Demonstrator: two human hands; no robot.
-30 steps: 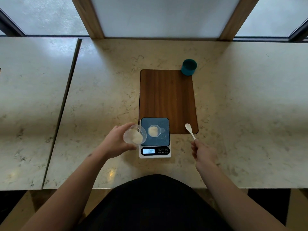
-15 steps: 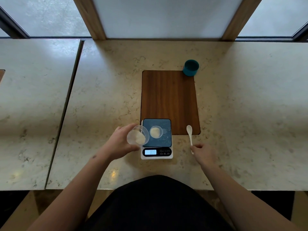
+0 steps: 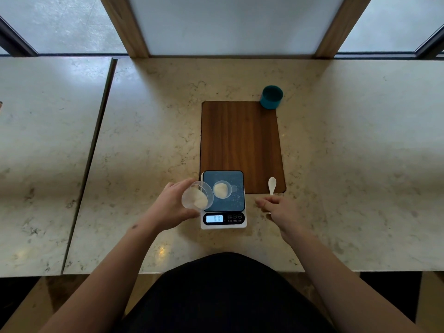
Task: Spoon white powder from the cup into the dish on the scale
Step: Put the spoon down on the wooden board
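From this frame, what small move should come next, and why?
Probably lifting the spoon toward the cup. The right hand is at its handle while it lies flat on the board; the left hand holds the cup tilted beside the scale.

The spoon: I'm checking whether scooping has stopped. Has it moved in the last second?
Yes. The spoon has gone from raised in the right hand to lying down, its bowl on the wooden board at the near right corner.

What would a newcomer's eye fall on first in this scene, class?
Probably the small digital scale at the near centre of the marble counter, a round clear dish of white powder on it. Beside it, the left hand tilts a clear plastic cup; a teal round container stands farther back.
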